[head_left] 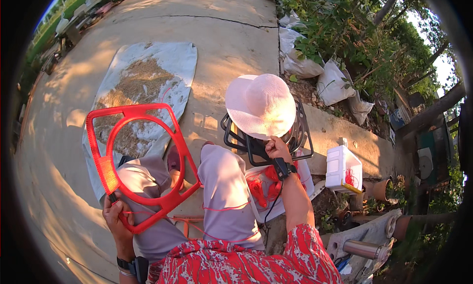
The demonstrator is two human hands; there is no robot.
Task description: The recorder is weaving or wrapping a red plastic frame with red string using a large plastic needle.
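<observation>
My left hand (pixel 117 217) is closed on the lower left corner of a red plastic frame (pixel 170 201), which has a large ring inside its squarish outline. Yellow-orange cord (pixel 109 173) is wound tightly around its left side. A small dark piece shows by my left fingers; its kind is unclear. My right hand (pixel 277 149) pinches the brim of a pale pink sun hat (pixel 261 104). Under the hat lies a stack of black frames (pixel 256 161). Thin red cord (pixel 226 208) runs from the red frame across my legs.
A white sheet (pixel 185 57) with spread grain lies ahead on the concrete. At the right, a tray (pixel 268 212) holds red cord bundles, beside a white foam box (pixel 337 168). White sacks (pixel 335 84) and bushes line the far right; a metal cylinder (pixel 362 249) lies near right.
</observation>
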